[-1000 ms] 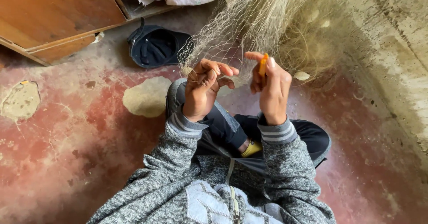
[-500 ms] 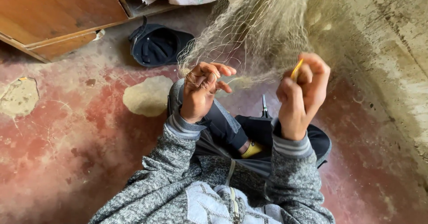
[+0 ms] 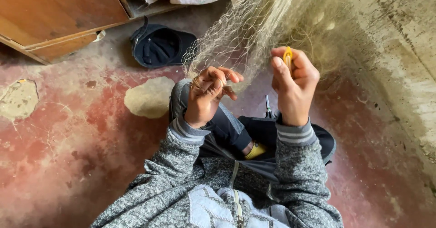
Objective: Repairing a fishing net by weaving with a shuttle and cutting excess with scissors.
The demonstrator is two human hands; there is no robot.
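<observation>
The right hand is pinching one small yellow plastic netting needle between thumb and fingers. The left hand is curling shut on the one pale thin-string fishing net, which is hanging above the knees. Keeping the string tight would help, I think. One dark cap is lying on the red floor near its top edge.

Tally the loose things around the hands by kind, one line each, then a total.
Fishing net, pinched by the left hand: 1
Yellow netting needle, held in the right hand: 1
Dark cap on the floor: 1
Small scissors on the lap: 1
Total: 4
</observation>
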